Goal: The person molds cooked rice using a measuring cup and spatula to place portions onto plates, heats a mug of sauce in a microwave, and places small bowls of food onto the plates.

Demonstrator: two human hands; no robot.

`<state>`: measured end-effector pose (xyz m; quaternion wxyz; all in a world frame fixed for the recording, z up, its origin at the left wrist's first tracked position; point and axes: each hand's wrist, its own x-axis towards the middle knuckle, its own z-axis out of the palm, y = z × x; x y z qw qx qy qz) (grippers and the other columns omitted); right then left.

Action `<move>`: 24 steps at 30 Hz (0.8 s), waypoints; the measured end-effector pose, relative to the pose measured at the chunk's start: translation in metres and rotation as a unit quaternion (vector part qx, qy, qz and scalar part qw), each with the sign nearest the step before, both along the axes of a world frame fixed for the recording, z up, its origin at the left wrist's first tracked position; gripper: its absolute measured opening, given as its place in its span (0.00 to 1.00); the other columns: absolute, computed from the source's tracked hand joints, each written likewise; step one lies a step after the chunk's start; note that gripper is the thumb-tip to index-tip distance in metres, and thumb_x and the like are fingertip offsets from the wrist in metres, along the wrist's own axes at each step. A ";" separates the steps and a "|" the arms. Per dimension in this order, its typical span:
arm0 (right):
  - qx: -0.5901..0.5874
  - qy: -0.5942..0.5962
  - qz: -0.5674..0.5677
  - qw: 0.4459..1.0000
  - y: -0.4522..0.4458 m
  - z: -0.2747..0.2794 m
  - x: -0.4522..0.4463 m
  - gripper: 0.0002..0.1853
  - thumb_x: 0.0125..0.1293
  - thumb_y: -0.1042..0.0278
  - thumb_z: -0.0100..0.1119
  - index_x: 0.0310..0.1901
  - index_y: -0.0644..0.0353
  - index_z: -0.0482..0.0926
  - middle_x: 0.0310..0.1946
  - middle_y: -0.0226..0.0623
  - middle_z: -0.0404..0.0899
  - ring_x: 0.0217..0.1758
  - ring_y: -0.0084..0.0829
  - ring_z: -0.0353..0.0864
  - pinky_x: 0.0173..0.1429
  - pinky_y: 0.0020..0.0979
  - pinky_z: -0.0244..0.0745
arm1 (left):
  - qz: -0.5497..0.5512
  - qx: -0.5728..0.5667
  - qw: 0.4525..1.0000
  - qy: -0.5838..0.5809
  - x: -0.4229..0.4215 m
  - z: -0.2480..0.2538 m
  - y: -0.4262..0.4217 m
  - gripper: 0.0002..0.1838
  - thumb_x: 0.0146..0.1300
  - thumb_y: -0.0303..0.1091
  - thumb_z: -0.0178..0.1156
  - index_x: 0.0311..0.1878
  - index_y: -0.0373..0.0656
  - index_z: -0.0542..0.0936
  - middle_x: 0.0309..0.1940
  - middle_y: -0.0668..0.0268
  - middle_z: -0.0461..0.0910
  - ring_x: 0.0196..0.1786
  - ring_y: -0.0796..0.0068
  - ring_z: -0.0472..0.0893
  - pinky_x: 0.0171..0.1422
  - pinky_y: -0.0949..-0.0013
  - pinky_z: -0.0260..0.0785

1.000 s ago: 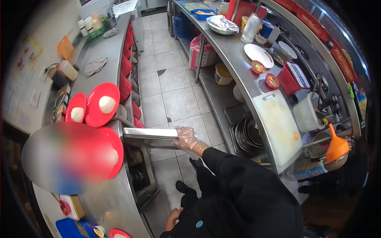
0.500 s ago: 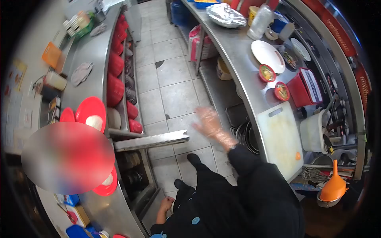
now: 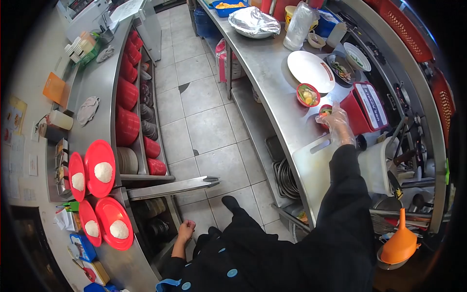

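Observation:
My right hand (image 3: 338, 127), in a clear plastic glove, is at a small red bowl (image 3: 323, 118) of vegetables on the right counter. Its fingers close over the bowl's rim and partly hide the contents. A second red bowl (image 3: 308, 95) with pieces of vegetable stands just beyond it, beside a large white oval plate (image 3: 309, 70). Below my right wrist lies a white cutting board (image 3: 311, 168), partly covered by my sleeve. My left hand (image 3: 186, 230) is bare and hangs low near my body, its fingers curled with nothing visible in them.
On the left counter (image 3: 104, 82) are red plates (image 3: 110, 207) with mounds of rice. A metal drawer or rail (image 3: 170, 189) juts into the tiled aisle (image 3: 214, 126). A red container (image 3: 357, 104), a foil-covered dish (image 3: 253, 22) and an orange funnel (image 3: 400, 243) are on the right.
My right hand has moved from above the aisle to the nearer red bowl on the right counter. My left hand stays low, fingers still curled. The view has shifted slightly.

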<state>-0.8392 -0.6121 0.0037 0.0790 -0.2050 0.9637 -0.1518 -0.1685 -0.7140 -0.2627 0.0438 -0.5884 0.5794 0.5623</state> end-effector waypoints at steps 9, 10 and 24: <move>0.093 0.040 0.021 0.995 -0.007 0.035 0.031 0.49 0.36 0.56 0.73 0.62 0.68 0.63 0.52 0.53 0.75 0.56 0.46 0.76 0.58 0.36 0.71 | 0.003 0.044 0.993 -0.113 0.075 -0.050 0.029 0.13 0.58 0.41 0.60 0.36 0.39 0.77 0.28 0.60 0.80 0.31 0.68 0.79 0.37 0.64 0.71; 0.107 0.074 0.053 0.990 -0.011 0.031 0.032 0.49 0.36 0.55 0.71 0.62 0.68 0.62 0.51 0.53 0.75 0.56 0.46 0.75 0.58 0.36 0.72 | -0.007 0.031 0.992 -0.122 0.090 -0.057 0.037 0.16 0.57 0.44 0.59 0.36 0.38 0.77 0.30 0.56 0.80 0.34 0.62 0.81 0.40 0.61 0.72; -0.059 0.093 0.488 0.866 -0.170 0.115 0.312 0.53 0.31 0.65 0.75 0.64 0.64 0.60 0.48 0.52 0.74 0.52 0.48 0.76 0.55 0.40 0.71 | 0.196 -0.030 0.980 -0.026 0.152 -0.038 0.095 0.08 0.51 0.39 0.62 0.30 0.44 0.81 0.28 0.58 0.82 0.35 0.63 0.82 0.41 0.62 0.72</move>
